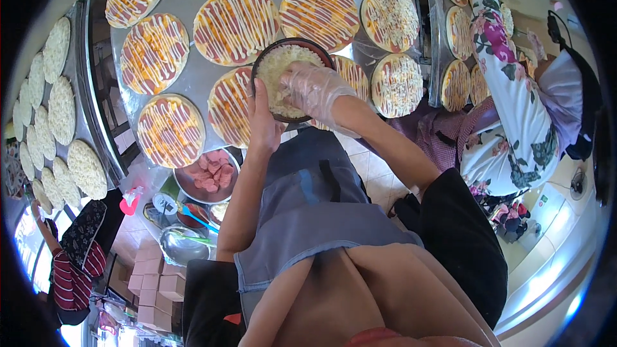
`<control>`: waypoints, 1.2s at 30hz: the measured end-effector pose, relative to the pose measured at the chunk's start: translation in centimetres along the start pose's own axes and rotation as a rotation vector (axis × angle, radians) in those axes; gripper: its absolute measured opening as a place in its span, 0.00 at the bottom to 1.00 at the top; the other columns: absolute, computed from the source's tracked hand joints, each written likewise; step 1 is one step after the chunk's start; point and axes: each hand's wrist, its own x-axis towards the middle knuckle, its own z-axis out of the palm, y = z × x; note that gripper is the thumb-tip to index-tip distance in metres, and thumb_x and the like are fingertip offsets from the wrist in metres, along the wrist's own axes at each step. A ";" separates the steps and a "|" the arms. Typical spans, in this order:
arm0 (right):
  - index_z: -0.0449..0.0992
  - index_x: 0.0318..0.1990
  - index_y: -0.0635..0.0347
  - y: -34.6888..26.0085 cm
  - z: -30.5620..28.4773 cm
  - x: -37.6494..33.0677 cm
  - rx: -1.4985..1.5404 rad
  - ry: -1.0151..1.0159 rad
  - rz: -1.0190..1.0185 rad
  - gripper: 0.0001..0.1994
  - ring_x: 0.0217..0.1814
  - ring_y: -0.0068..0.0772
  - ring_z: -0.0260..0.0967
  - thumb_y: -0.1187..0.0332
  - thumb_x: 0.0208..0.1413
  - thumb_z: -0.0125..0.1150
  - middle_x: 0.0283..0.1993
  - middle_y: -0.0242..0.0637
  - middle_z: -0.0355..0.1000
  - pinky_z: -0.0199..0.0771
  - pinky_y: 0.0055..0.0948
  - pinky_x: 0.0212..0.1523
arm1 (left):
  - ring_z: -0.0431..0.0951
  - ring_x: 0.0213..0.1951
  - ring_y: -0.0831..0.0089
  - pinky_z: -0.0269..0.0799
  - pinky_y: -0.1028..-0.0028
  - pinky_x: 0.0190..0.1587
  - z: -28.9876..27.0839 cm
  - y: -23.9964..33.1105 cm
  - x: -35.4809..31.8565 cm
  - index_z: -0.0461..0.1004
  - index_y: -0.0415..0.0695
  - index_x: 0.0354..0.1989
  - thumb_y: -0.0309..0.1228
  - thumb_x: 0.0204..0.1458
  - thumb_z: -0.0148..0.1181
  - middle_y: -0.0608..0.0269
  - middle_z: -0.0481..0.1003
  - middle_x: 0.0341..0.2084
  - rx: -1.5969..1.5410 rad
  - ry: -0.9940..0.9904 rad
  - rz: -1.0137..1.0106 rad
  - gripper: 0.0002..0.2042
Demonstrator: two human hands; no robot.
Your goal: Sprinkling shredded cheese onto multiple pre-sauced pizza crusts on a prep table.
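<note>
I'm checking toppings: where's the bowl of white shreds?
The bowl is upper middle in the head view, held by the left hand, right hand inside, pizzas alongside.

A round dark bowl (321, 51), upright in the left hand (263, 119), holds pale shreds (273, 67), probably cheese.

Left hand (264, 119) holds bowl (321, 53), right hand (312, 88) inside.

R hand (302, 83) in clear plastic glove (329, 97), L hand (263, 119) bare; below hands, grey-blue, lt-blue-edged apron (321, 215), blk sleeves (459, 238).
</note>
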 end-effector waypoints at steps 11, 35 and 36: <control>0.71 0.45 0.55 -3.0 6.5 -2.1 -0.014 0.013 0.111 0.14 0.51 0.45 0.66 0.62 0.51 0.56 0.55 0.45 0.62 0.69 0.37 0.47 | 0.66 0.53 0.68 0.66 0.68 0.53 -4.5 -2.7 -1.7 0.52 0.39 0.61 0.47 0.59 0.45 0.57 0.63 0.54 -0.071 -0.083 -0.010 0.28; 0.75 0.47 0.55 14.6 12.6 -4.7 0.352 0.271 0.101 0.16 0.40 0.38 0.73 0.69 0.49 0.59 0.42 0.43 0.75 0.73 0.30 0.42 | 0.67 0.55 0.67 0.64 0.68 0.56 -8.8 -7.8 -12.9 0.54 0.38 0.60 0.48 0.62 0.37 0.55 0.64 0.54 0.003 0.056 0.059 0.27; 0.75 0.47 0.58 15.4 12.6 -4.8 0.407 0.333 0.198 0.14 0.36 0.31 0.72 0.70 0.51 0.58 0.38 0.39 0.75 0.73 0.27 0.40 | 0.67 0.55 0.67 0.64 0.67 0.56 -8.9 -8.1 -13.6 0.54 0.39 0.61 0.48 0.62 0.36 0.55 0.64 0.55 0.018 0.104 0.033 0.27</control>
